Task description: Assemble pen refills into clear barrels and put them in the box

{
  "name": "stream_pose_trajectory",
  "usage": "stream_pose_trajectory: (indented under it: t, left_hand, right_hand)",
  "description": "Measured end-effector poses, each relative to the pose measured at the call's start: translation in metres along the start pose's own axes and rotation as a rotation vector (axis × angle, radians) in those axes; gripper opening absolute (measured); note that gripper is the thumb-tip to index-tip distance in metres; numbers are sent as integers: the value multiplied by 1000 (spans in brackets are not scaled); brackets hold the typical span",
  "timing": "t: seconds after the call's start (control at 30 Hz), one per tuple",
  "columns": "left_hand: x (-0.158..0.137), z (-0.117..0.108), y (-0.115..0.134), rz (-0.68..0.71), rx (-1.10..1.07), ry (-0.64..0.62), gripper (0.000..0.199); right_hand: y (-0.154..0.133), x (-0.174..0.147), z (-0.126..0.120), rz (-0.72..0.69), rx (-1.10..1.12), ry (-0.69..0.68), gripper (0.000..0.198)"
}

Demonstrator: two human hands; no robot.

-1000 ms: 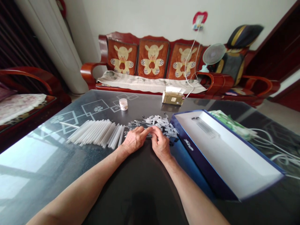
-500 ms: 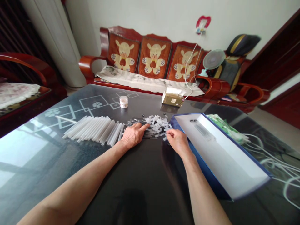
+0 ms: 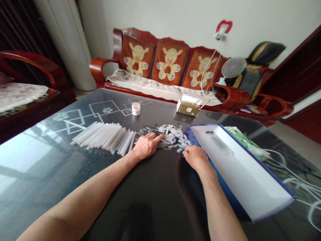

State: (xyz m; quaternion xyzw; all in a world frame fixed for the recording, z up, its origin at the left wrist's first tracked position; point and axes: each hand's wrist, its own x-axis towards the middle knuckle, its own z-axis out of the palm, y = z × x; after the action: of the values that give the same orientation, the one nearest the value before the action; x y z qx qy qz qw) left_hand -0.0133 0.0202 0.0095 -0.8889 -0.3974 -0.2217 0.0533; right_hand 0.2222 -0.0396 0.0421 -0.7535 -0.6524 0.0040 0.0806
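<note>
My left hand rests at the near left side of a pile of small white and clear pieces. Its index finger is stretched out over the pile's edge; the other fingers are partly hidden. Thin dark-tipped rods lie just beyond this hand. To its left is a row of translucent white tubes, laid side by side. My right hand is closed in a pinch at the pile's near right edge, beside the blue box. Something small and dark shows at its fingertips, too small to name.
A blue open box with a white inside stands at the right, holding a few clear dark-capped sticks. A green packet and white cables lie beyond. Farther back stand a small white tub and a tissue box.
The whole view has shifted slightly. My right hand has drawn a little nearer to me, away from the pile's edge, still pinched. My left hand stays at the pile.
</note>
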Motion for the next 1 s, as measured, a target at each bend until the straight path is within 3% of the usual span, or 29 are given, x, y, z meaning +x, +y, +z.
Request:
stream_pose_trajectory:
  t: [0.17, 0.33, 0.4, 0.53, 0.63, 0.77, 1.0]
  left_hand:
    - [0, 2, 0, 25, -33, 15, 43]
    - [-1, 4, -1, 41, -44, 61, 42]
    - [-1, 4, 0, 42, -57, 82, 40]
    - [-1, 2, 2, 45, -86, 102, 37]
    - [-1, 0, 3, 53, -101, 103, 35]
    - [-1, 0, 3, 70, -110, 88, 34]
    - [-2, 3, 3, 92, -101, 69, 34]
  right_hand:
    - [9, 4, 14, -44, 35, 65, 26]
    - [2, 6, 5, -71, 159, 218, 14]
    - [-10, 6, 4, -75, 409, 253, 12]
    - [-43, 4, 22, 16, 1050, 153, 29]
    - [-61, 1, 43, 91, 1264, 149, 36]
    - [-67, 1, 55, 110, 1354, 154, 37]
    - [-68, -1, 53, 46, 1317, 192, 32]
